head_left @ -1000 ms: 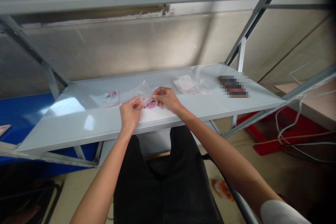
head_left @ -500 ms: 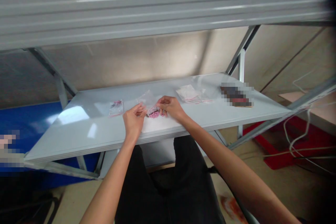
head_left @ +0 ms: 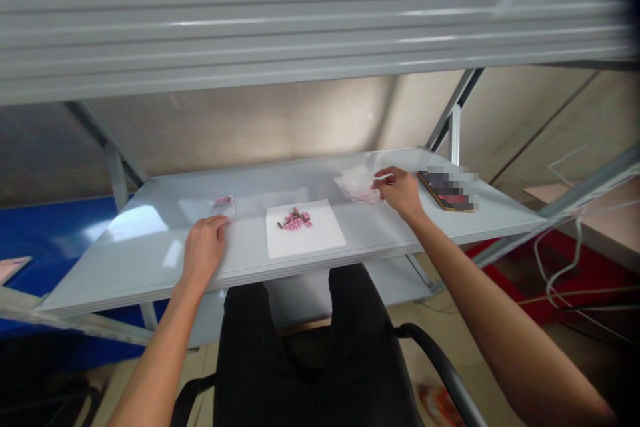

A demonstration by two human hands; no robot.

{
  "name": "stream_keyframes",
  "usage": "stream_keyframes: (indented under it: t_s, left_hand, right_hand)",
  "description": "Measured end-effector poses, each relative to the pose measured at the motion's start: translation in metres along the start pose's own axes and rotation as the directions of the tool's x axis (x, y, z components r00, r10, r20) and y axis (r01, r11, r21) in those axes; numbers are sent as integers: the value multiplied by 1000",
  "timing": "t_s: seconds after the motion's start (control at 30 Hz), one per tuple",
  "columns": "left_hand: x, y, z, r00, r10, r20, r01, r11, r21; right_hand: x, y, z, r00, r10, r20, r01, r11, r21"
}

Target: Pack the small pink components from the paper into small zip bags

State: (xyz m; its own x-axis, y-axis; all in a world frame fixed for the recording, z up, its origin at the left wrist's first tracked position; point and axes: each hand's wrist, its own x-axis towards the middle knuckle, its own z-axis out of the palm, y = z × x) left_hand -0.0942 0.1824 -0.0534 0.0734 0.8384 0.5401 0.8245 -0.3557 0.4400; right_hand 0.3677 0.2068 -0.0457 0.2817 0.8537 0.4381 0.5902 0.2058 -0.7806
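My left hand [head_left: 206, 245] is at the left of the shelf, fingers curled and closed on the lower edge of a small clear bag [head_left: 227, 208] with pink pieces inside. Out to the right, my right hand [head_left: 401, 192] has its fingertips pinched at the right edge of a stack of clear plastic bags [head_left: 356, 183]. How much of the bag film it grips is hard to make out. Between my hands, a pile of pink beads [head_left: 295, 220] with some dark brown pieces lies on a white square pad [head_left: 310, 243].
A phone [head_left: 445, 193], partly blurred out, lies right of my right hand. The grey shelf board [head_left: 135, 267] has its front edge just above my knees. An upper shelf beam [head_left: 300, 40] crosses above the work area. Slanted metal legs [head_left: 117, 173] stand at both ends.
My hands have parted from over the pile, the left going left to the small bag, the right going right to the bag stack. The pink beads and white pad are now uncovered.
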Motion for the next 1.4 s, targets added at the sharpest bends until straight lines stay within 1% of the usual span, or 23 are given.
stream_keyframes:
  t_s: [0.07,0.13,0.2,0.23,0.3,0.37,0.43,0.5,0.53,0.57,0.6,0.63,0.67,0.7,0.73,0.77,0.8,0.87,0.97,1.07,1.17,1.27,1.4]
  left_hand:
    - [-4,1,0,1000,10,6,-10,1000,14]
    - [-7,5,-2,1000,20,12,-21,999,29]
    - [-9,8,-6,999,32,17,-33,998,49]
    - [-9,10,-9,999,34,12,-35,998,56]
    - [-8,13,-15,999,10,-35,-8,999,46]
    - [-7,17,-19,990,-77,-117,74,997,-24]
    - [-8,24,-21,954,-233,-186,199,962,-186]
    - [-14,39,-22,896,-408,-176,303,851,-429]
    - [-19,49,-23,865,-478,-151,328,768,-550]
    - [-27,61,-24,855,-508,-102,338,696,-634]
    - [-37,76,-27,855,-513,-78,337,664,-667]
    - [-48,91,-30,862,-500,-86,328,678,-658]
    - [-60,108,-34,885,-459,-82,316,719,-619]
    - [-73,123,-38,920,-388,-61,288,773,-566]
    - [-85,138,-43,954,-296,-36,233,814,-532]
    - [-95,150,-47,977,-214,-18,174,839,-515]
    - [-104,160,-50,987,-161,-11,133,850,-510]
    - [-115,172,-54,996,-74,52,91,854,-513]
    - [-121,177,-53,986,-10,164,94,853,-513]
    - [-124,178,-48,978,13,210,99,853,-512]
    - [-126,180,-44,965,35,260,107,852,-512]
    - [-128,180,-40,949,25,315,160,821,-548]
    - [-129,180,-35,940,-19,340,222,791,-570]
  right_hand:
    - [-7,-2,2,998,0,-59,-9,988,-156]
    - [-13,-9,8,992,-13,-126,-21,964,-266]
    - [-14,-20,15,987,-86,-134,33,934,-355]
    - [-14,-25,18,984,-148,-100,95,908,-408]
    - [-13,-34,25,961,-276,18,247,827,-506]
    - [-16,-44,33,927,-364,91,351,755,-554]
    - [-28,-59,42,913,-404,53,371,769,-521]
    - [-51,-83,55,911,-412,35,391,831,-397]
    - [-66,-98,61,908,-406,100,417,863,-286]
    - [-82,-114,67,893,-394,219,429,891,-147]
    - [-100,-131,72,868,-374,327,402,916,-20]
    - [-117,-148,75,839,-371,397,371,925,80]
    - [-132,-162,76,806,-385,449,349,923,164]
    - [-146,-174,75,791,-391,470,316,920,233]
    - [-158,-183,72,792,-379,478,267,920,286]
    - [-167,-188,67,791,-363,492,217,919,330]
    - [-175,-190,61,790,-345,506,168,917,363]
    - [-184,-187,46,781,-322,535,103,911,398]
    - [-190,-174,28,773,-309,555,94,920,381]
    - [-195,-162,19,778,-269,567,86,941,328]
    - [-198,-157,16,786,-238,571,86,956,281]
    - [-199,-154,15,779,-231,583,107,965,239]
    - [-200,-153,13,805,-243,541,156,967,201]
